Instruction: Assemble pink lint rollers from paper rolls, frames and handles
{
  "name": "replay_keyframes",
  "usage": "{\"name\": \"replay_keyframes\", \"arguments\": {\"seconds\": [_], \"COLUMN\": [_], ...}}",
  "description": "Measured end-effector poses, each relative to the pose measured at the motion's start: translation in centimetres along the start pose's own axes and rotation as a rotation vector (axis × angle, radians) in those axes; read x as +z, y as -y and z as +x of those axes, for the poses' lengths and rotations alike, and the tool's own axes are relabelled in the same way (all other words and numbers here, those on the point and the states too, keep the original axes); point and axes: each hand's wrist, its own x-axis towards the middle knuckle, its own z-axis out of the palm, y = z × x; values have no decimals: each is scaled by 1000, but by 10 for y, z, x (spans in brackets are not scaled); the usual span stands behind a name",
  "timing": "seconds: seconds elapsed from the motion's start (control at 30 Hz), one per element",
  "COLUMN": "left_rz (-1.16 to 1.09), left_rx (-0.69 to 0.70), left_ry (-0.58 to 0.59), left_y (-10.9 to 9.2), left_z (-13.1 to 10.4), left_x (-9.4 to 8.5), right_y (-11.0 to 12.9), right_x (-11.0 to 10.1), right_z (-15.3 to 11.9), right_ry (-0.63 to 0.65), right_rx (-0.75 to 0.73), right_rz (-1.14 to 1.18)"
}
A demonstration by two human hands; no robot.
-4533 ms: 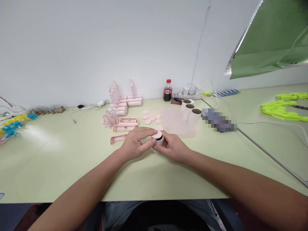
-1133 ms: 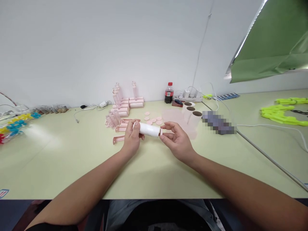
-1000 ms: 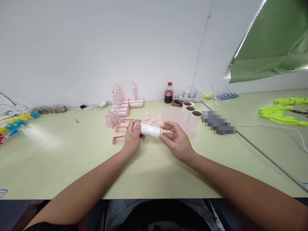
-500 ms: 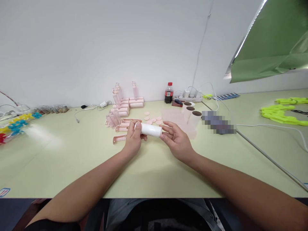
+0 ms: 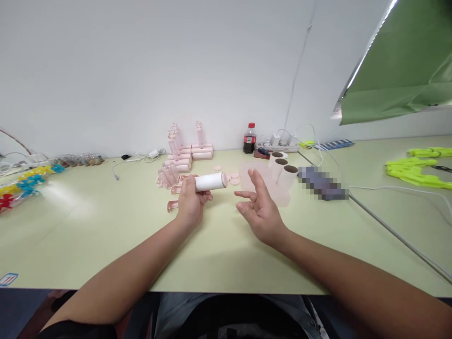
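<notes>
My left hand [image 5: 190, 200] is closed around one end of a white lint roll [image 5: 211, 182], holding it above the table, nearly level, with its free end to the right. A pink round cap [image 5: 224, 180] shows at that end. My right hand [image 5: 260, 209] is open to the right of the roll, apart from it, fingers spread and empty. Pink curved covers [image 5: 173, 205] lie partly hidden behind my left hand. Beyond the roll are several pink discs [image 5: 235, 181] on the table.
Pink lint rollers with upright handles [image 5: 173, 146] stand at the back, near loose clear-pink handles [image 5: 167, 175]. White rolls with brown cores [image 5: 287, 179] stand to the right by a pink translucent sheet [image 5: 254, 176]. A cola bottle [image 5: 249, 140] and a power strip [image 5: 291, 147] are by the wall.
My right hand has let go of the roll's right end and opened. My left hand has moved slightly left with the roll, whose right end has tilted up and now shows the pink cap.
</notes>
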Motion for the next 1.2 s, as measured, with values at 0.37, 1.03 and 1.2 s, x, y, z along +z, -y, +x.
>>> {"name": "replay_keyframes", "arguments": {"seconds": [0.37,1.03,1.2], "left_rz": [13,106,197], "left_rx": [122,41,54], "left_ry": [35,290,328], "left_y": [1,-6,-1], "left_z": [6,1,-1], "left_x": [-5,-11,-12], "right_y": [3,6,4], "right_x": [8,-38,-49], "right_z": [-6,30,35], "right_ry": [329,281,374], "right_rx": [-154,-89,31], "right_rz": [-241,-974,-1152]}}
